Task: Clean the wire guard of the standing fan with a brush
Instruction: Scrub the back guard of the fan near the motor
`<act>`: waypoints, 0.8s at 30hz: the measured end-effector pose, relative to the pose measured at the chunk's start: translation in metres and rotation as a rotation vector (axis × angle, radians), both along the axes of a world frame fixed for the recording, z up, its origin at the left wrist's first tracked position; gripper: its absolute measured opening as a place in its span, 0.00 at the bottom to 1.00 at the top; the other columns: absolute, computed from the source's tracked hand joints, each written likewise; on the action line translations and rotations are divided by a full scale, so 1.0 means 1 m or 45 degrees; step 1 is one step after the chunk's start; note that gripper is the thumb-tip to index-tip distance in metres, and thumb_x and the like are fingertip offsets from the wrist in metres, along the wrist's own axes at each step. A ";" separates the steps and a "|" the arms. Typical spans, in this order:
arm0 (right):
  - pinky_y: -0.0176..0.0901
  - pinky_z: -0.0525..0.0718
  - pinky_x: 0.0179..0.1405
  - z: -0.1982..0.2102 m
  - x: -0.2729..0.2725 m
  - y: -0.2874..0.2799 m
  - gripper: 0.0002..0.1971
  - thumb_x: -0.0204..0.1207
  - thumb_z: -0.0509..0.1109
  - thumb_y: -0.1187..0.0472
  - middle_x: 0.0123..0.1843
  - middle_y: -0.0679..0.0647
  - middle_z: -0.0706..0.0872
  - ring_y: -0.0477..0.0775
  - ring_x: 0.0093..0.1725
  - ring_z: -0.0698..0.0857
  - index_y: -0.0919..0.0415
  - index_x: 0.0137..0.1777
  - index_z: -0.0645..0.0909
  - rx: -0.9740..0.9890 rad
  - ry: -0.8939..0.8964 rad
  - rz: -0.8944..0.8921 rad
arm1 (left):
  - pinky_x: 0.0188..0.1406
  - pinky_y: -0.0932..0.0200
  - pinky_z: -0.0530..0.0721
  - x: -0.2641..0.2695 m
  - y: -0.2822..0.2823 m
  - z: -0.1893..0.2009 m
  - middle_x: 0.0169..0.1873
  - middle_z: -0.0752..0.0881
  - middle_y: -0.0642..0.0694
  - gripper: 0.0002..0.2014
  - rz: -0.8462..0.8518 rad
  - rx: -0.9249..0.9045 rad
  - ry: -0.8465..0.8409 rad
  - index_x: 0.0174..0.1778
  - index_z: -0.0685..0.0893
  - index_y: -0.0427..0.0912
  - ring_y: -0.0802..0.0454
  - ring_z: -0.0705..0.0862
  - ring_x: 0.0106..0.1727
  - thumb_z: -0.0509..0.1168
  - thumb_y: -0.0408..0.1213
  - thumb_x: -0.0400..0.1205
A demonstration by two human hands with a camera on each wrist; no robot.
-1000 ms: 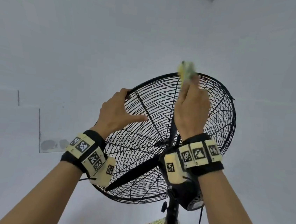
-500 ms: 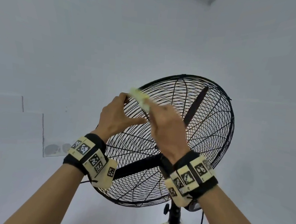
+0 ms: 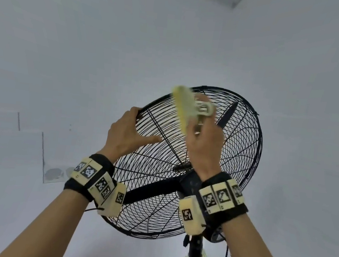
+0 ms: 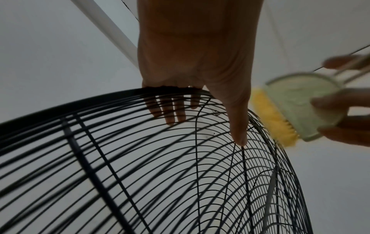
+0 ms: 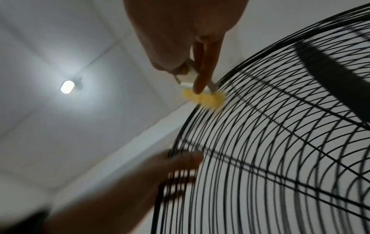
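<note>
The brush (image 3: pixel 184 109) is gripped by its handle in the right hand (image 3: pixel 204 146), bristles against the wire guard (image 3: pixel 239 148) near its top rim. That rim is clasped by the left hand (image 3: pixel 125 136). Thin wires likely flex; light strokes are advised.

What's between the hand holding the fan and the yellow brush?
Only bare black guard wires along the rim, seen in the head view, separate the left hand from the brush.

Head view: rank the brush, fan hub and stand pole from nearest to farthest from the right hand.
1. brush: gripped in the right hand, at the guard's top.
2. fan hub: by the wrist, at the guard's centre.
3. stand pole: bottom of view, below the fan.
</note>
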State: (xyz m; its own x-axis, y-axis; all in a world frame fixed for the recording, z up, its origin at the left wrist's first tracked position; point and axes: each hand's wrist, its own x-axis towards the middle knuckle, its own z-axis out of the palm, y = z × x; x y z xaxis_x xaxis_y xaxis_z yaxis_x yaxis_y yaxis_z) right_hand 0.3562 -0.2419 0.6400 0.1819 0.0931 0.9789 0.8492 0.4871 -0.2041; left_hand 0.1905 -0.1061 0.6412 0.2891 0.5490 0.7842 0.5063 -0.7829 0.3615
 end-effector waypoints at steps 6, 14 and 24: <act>0.26 0.86 0.32 -0.013 0.004 0.000 0.12 0.86 0.66 0.64 0.74 0.58 0.82 0.39 0.44 0.83 0.48 0.64 0.72 -0.054 -0.074 -0.205 | 0.65 0.46 0.81 0.003 -0.001 0.000 0.66 0.84 0.51 0.51 0.009 -0.013 -0.026 0.76 0.73 0.49 0.50 0.84 0.67 0.80 0.73 0.63; 0.38 0.91 0.39 -0.039 -0.002 -0.001 0.11 0.84 0.64 0.58 0.76 0.54 0.84 0.58 0.49 0.92 0.48 0.65 0.77 0.005 0.178 -0.031 | 0.64 0.43 0.83 0.001 -0.004 -0.001 0.67 0.84 0.51 0.53 0.012 0.000 -0.012 0.76 0.73 0.49 0.49 0.84 0.66 0.75 0.77 0.60; 0.29 0.81 0.24 -0.050 -0.012 -0.010 0.08 0.85 0.68 0.67 0.60 0.55 0.90 0.41 0.34 0.88 0.53 0.58 0.79 -0.108 0.224 0.146 | 0.64 0.42 0.83 0.000 -0.005 0.000 0.65 0.84 0.49 0.51 0.021 -0.019 -0.011 0.75 0.73 0.49 0.48 0.84 0.65 0.78 0.75 0.62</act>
